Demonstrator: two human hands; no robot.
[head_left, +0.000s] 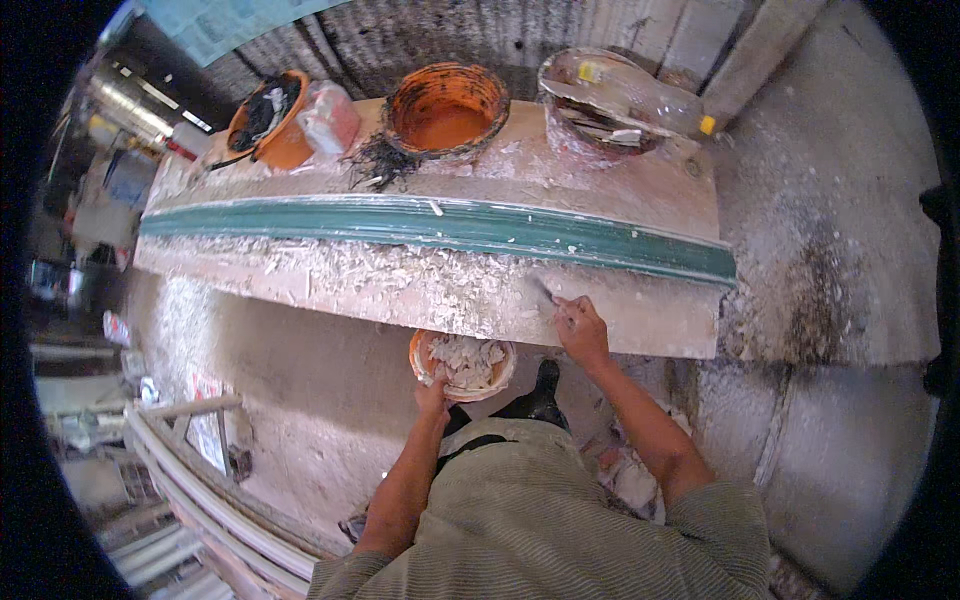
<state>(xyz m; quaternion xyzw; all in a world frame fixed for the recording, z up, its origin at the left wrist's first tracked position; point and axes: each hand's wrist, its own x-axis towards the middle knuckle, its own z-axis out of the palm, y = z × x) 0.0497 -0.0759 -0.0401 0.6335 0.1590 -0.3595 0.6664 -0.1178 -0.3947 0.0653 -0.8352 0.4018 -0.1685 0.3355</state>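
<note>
right hand [581, 326] fingers pinch a scraper [543, 290] pointing up-left; left hand [433, 396] grips bowl [461, 364].

green mould strip [440, 225] | orange bowls [445, 108] | white plaster scraps [330, 275] | olive ribbed shirt [540, 520]

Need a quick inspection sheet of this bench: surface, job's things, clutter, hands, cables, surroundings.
Surface: long workbench, coated in white plaster flakes and dust.
Job's things: green moulding strip lying along the bench; small orange bowl of white scrapings held under the bench edge; scraper blade on the bench top.
Clutter: large orange basin, orange bucket, clear plastic bottle across a third bowl, dark fibre tuft.
Hands: left hand grips the bowl; right hand holds the scraper.
Cables: nothing seen.
Surroundings: dusty concrete floor, white moulding lengths stacked lower left.
</note>
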